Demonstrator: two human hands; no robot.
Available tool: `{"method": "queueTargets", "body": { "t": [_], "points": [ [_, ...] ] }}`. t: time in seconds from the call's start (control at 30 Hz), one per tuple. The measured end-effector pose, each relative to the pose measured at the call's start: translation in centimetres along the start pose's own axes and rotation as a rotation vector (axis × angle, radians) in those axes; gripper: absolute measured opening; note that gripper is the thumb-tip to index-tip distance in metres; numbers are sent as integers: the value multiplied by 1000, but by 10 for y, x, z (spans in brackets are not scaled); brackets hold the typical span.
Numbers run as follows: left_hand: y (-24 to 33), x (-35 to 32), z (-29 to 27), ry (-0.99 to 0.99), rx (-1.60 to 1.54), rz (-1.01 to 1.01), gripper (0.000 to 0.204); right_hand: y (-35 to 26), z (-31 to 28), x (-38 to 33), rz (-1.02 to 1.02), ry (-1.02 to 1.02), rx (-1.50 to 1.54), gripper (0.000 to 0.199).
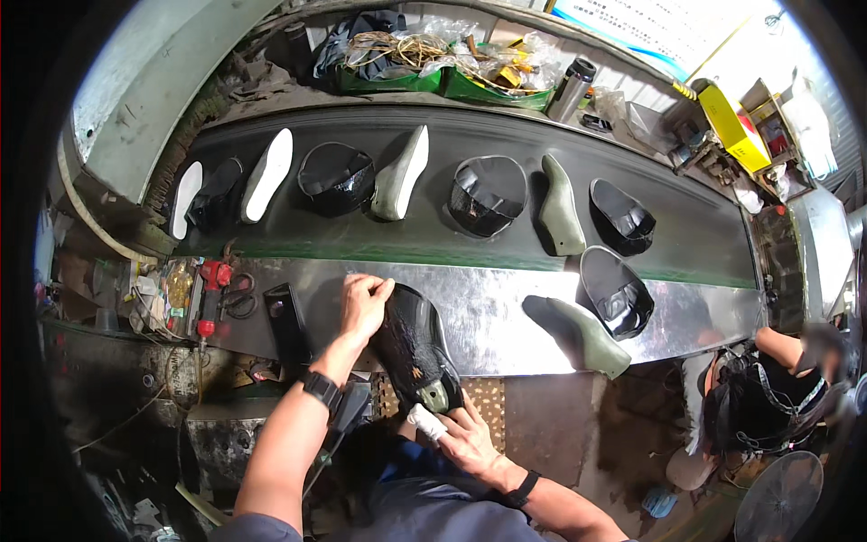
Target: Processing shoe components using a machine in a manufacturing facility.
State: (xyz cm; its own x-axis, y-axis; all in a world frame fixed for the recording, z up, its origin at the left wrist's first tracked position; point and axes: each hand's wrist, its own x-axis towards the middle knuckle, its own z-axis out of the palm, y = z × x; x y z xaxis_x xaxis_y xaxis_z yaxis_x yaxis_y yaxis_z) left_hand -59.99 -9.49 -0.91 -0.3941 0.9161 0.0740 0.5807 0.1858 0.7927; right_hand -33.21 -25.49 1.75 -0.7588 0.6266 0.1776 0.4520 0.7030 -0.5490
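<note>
A glossy black shoe upper [402, 339] is held between my hands over the near edge of the metal table, its toe end pointing away from me. A grey-green shoe last [434, 397] shows in the opening at the heel end. At the toe end, my left hand [363, 305] pinches the rim with its fingertips. My right hand [468, 439] grips the heel end from the right, with white wrapping on one finger. The underside of the upper is hidden.
Along the dark conveyor belt [560, 126] lie several shoe lasts and black uppers. Another last [582, 336] and upper [616, 294] rest on the metal table [488, 298]. A red tool [214, 275] and scissors [238, 296] are at left. A co-worker [768, 388] sits at right.
</note>
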Motion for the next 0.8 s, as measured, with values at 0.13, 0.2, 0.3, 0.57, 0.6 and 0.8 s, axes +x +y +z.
{"method": "queueTargets", "body": {
  "t": [0.13,0.2,0.3,0.57,0.6,0.8],
  "points": [
    [-10,10,18,3,46,-22,33,3,4,19,228,364,124,70],
    [-12,2,22,19,91,-33,35,15,1,28,334,434,247,96],
    [-14,-9,14,-22,177,-220,37,29,6,24,323,417,410,109],
    [11,-20,33,3,218,-246,60,45,22,10,310,192,435,96],
    [10,-17,31,-28,197,-283,56,46,26,12,297,188,418,95],
    [5,-34,-23,121,12,-403,41,29,-20,30,359,56,813,86]
  ]
}}
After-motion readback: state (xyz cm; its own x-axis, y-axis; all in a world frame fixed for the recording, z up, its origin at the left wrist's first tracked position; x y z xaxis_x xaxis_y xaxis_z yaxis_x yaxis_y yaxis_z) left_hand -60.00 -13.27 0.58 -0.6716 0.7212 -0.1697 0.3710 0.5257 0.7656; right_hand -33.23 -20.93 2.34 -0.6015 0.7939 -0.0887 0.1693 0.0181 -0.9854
